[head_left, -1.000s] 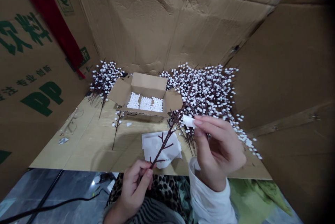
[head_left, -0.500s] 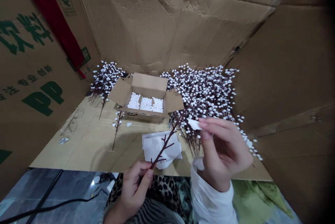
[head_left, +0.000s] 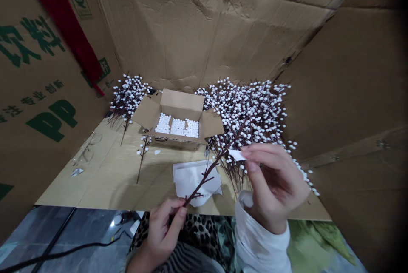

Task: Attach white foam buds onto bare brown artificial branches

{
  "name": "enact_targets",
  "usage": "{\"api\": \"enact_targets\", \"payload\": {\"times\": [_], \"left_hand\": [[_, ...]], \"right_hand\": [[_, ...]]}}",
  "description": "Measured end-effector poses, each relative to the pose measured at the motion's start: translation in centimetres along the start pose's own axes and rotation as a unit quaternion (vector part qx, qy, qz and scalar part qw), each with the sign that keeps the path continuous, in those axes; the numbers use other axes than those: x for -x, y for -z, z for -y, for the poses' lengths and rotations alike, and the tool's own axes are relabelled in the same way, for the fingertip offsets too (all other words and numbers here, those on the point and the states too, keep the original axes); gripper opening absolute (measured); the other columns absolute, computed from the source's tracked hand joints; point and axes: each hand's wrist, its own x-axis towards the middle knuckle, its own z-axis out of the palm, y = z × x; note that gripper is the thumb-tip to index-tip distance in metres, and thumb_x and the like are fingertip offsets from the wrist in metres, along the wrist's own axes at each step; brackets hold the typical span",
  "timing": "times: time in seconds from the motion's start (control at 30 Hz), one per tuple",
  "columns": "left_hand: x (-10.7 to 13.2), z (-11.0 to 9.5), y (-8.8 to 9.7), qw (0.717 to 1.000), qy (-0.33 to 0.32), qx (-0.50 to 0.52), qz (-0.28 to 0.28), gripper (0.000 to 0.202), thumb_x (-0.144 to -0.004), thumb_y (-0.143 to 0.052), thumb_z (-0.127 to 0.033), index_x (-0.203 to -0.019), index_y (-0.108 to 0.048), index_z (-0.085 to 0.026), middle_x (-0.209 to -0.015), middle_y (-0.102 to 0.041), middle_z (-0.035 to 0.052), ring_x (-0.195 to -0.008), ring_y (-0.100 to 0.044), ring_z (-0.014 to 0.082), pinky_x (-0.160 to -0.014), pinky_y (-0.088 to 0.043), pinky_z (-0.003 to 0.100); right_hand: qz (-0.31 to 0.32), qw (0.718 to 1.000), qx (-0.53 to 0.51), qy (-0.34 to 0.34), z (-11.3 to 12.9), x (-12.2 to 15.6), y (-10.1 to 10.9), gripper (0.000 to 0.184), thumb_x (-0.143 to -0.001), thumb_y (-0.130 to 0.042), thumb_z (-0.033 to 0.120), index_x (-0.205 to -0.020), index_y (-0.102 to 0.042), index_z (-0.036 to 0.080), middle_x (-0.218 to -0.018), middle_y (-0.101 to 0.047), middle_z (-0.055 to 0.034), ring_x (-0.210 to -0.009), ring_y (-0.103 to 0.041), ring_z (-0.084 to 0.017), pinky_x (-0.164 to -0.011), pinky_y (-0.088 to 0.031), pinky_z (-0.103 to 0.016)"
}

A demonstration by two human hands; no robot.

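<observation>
Cardboard walls [head_left: 191,30] close in on three sides of your spot, the left one printed with green characters, and a flat cardboard sheet [head_left: 105,179] serves as your work surface.

Your left hand [head_left: 164,230] is low and near your lap. Its thumb and fingers are closed on the bottom end of a bare brown branch [head_left: 210,171], which slants up and to the right over the sheet. Your right hand [head_left: 274,188], in a white sleeve [head_left: 261,247], is raised at the branch's upper part. Its thumb and forefinger are pinched on a small white piece [head_left: 236,154] held right against the twig, and the other fingers are loosely curled.

Beneath the branch, a crumpled white bag [head_left: 191,177] lies on the sheet. Behind it sits a small open carton [head_left: 181,105] filled with white foam buds [head_left: 177,126]. A large heap of budded branches [head_left: 255,107] lies just right of the carton and trails towards your right hand. A smaller bundle [head_left: 129,92] rests at the carton's left, against the back corner. One short budded sprig [head_left: 142,154] lies alone in front of the carton's left flap. A black cable [head_left: 63,251] runs across the dark floor at the lower left.
</observation>
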Motion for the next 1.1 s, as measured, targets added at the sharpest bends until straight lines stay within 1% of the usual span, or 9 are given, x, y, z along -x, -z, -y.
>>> {"api": "enact_targets", "payload": {"times": [0.2,0.3,0.5,0.67,0.8,0.87,0.9,1.0,1.1], "left_hand": [[0.1,0.0,0.0,1.000,-0.006,0.003,0.004,0.011,-0.091,-0.050,-0.013,-0.089,-0.058,-0.021,-0.051,-0.048,-0.0075,-0.040,-0.045,0.0078,-0.043,-0.035,0.016],[0.1,0.1,0.0,1.000,-0.012,0.010,0.006,0.012,-0.092,-0.048,-0.014,-0.089,-0.056,-0.022,-0.050,-0.047,-0.0087,-0.039,-0.043,0.0073,-0.042,-0.034,0.015],[0.2,0.4,-0.1,1.000,-0.003,0.015,0.006,0.011,-0.092,-0.048,-0.015,-0.091,-0.056,-0.023,-0.052,-0.048,-0.0081,-0.041,-0.046,0.0073,-0.043,-0.036,0.015],[0.2,0.3,0.0,1.000,-0.005,0.019,0.011,0.010,-0.093,-0.048,-0.016,-0.091,-0.056,-0.022,-0.052,-0.049,-0.0080,-0.040,-0.046,0.0073,-0.042,-0.035,0.015],[0.1,0.2,0.0,1.000,-0.007,0.021,0.012,0.011,-0.093,-0.047,-0.015,-0.091,-0.056,-0.023,-0.050,-0.050,-0.0082,-0.039,-0.047,0.0071,-0.042,-0.035,0.014],[0.0,0.2,0.0,1.000,-0.008,0.026,0.010,0.011,-0.093,-0.047,-0.016,-0.092,-0.055,-0.023,-0.050,-0.050,-0.0081,-0.039,-0.047,0.0071,-0.042,-0.036,0.014],[0.0,0.1,0.0,1.000,-0.008,0.027,0.006,0.010,-0.093,-0.048,-0.016,-0.091,-0.055,-0.023,-0.050,-0.050,-0.0082,-0.039,-0.046,0.0071,-0.042,-0.036,0.014],[0.0,0.0,0.0,1.000,-0.006,0.028,0.001,0.010,-0.093,-0.049,-0.017,-0.089,-0.056,-0.023,-0.049,-0.049,-0.0086,-0.039,-0.045,0.0068,-0.042,-0.035,0.014],[0.1,0.2,0.0,0.999,0.006,0.042,0.005,0.010,-0.093,-0.048,-0.018,-0.089,-0.056,-0.023,-0.049,-0.048,-0.0088,-0.039,-0.044,0.0065,-0.042,-0.034,0.014]], "right_hand": [[-0.012,1.000,-0.015,-0.011,-0.1,0.4,0.5,0.014,-0.081,-0.060,0.013,-0.083,-0.069,0.023,-0.076,-0.069,-0.0023,-0.074,-0.065,-0.021,-0.063,-0.051,-0.036],[0.010,0.999,-0.029,-0.020,-0.1,0.9,0.5,0.018,-0.081,-0.059,0.009,-0.086,-0.069,0.023,-0.078,-0.068,-0.0022,-0.075,-0.064,-0.020,-0.063,-0.051,-0.034],[0.082,0.994,-0.055,-0.043,-0.4,1.7,0.4,0.027,-0.079,-0.057,0.001,-0.092,-0.069,0.023,-0.084,-0.068,-0.0026,-0.080,-0.062,-0.019,-0.067,-0.050,-0.034],[0.099,0.991,-0.079,-0.045,-0.4,1.8,0.2,0.028,-0.078,-0.058,-0.001,-0.092,-0.068,0.021,-0.085,-0.068,-0.0022,-0.081,-0.062,-0.017,-0.069,-0.050,-0.032],[0.106,0.988,-0.100,-0.060,-0.4,1.8,0.3,0.027,-0.078,-0.058,0.000,-0.091,-0.069,0.021,-0.084,-0.068,-0.0017,-0.081,-0.062,-0.017,-0.069,-0.049,-0.031],[0.088,0.987,-0.113,-0.072,-0.5,1.8,0.3,0.025,-0.079,-0.057,0.001,-0.090,-0.069,0.021,-0.082,-0.069,-0.0015,-0.080,-0.062,-0.017,-0.068,-0.049,-0.031],[0.066,0.988,-0.122,-0.071,-0.6,1.7,0.3,0.024,-0.079,-0.057,0.002,-0.088,-0.070,0.021,-0.080,-0.068,-0.0013,-0.078,-0.062,-0.017,-0.066,-0.048,-0.030],[-0.047,0.989,-0.138,-0.034,-0.9,1.2,-0.1,0.020,-0.079,-0.059,0.006,-0.085,-0.071,0.020,-0.074,-0.067,-0.0008,-0.072,-0.061,-0.017,-0.060,-0.047,-0.030],[-0.147,0.982,-0.121,-0.011,-1.1,0.4,-0.6,0.020,-0.077,-0.062,0.005,-0.085,-0.073,0.020,-0.074,-0.067,-0.0008,-0.071,-0.062,-0.016,-0.059,-0.046,-0.030]]}}
